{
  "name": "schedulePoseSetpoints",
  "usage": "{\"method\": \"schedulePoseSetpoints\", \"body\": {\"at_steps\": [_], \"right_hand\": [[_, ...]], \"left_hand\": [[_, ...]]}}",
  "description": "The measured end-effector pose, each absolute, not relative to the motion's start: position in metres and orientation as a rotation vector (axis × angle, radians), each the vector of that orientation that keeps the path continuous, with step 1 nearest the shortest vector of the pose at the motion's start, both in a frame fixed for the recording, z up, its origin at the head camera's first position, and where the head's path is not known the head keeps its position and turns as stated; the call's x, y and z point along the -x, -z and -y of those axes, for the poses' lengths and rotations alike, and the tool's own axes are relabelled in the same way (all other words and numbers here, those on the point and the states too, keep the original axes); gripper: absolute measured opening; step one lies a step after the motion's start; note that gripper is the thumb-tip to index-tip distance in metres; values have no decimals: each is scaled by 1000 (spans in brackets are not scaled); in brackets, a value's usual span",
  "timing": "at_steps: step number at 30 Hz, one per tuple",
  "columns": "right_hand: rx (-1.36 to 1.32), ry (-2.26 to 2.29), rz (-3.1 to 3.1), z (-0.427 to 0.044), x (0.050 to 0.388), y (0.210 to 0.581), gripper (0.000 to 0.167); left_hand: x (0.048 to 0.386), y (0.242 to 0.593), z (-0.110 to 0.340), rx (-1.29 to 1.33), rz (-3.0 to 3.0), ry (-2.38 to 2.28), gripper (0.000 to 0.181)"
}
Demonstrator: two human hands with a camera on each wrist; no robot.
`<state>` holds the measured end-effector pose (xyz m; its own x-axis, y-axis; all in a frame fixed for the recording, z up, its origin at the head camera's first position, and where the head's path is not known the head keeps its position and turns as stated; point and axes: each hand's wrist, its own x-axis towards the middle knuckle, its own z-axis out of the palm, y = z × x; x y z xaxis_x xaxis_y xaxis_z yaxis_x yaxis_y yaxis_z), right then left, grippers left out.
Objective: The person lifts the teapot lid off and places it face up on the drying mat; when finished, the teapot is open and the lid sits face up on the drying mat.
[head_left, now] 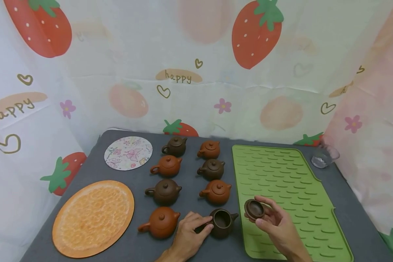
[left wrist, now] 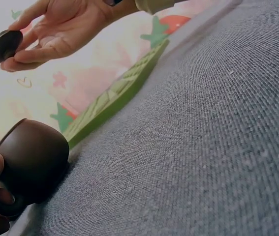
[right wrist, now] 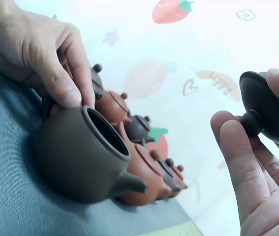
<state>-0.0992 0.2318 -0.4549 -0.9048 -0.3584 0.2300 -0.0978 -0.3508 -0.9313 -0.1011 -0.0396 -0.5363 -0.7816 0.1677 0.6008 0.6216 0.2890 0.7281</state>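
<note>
Our right hand (head_left: 276, 223) is clamped on the dark lid (head_left: 255, 209), fingertips pinching its knob (right wrist: 251, 123), hollow side tipped up toward us. What matters most, we reckon: that lid is held up to the right of the uncovered dark teapot (head_left: 221, 233), well clear of the opening. The pot stands on the surface (head_left: 190, 198), spout (head_left: 234, 217) pointing rightward, roughly lid-side. Our left hand (head_left: 190, 233) is nearer it, gripping the handle (left wrist: 13, 209). Green mat (head_left: 281, 178) lies just to the right.
</note>
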Motion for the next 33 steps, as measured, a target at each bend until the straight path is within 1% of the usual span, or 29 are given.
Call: {"method": "schedulePoseSetpoints", "body": {"at_steps": [9, 19, 27, 33], "right_hand": [[627, 2425, -1674, -254, 91, 457, 54], [305, 2385, -1817, -276, 82, 454, 49], [285, 2415, -1909, -295, 78, 464, 49], [98, 2325, -2046, -315, 72, 471, 49]], "left_hand": [[102, 538, 40, 701, 2171, 1502, 19], [102, 535, 41, 719, 2151, 1506, 20], [103, 535, 41, 715, 2162, 1491, 20], [103, 537, 41, 708, 2176, 1490, 20]]}}
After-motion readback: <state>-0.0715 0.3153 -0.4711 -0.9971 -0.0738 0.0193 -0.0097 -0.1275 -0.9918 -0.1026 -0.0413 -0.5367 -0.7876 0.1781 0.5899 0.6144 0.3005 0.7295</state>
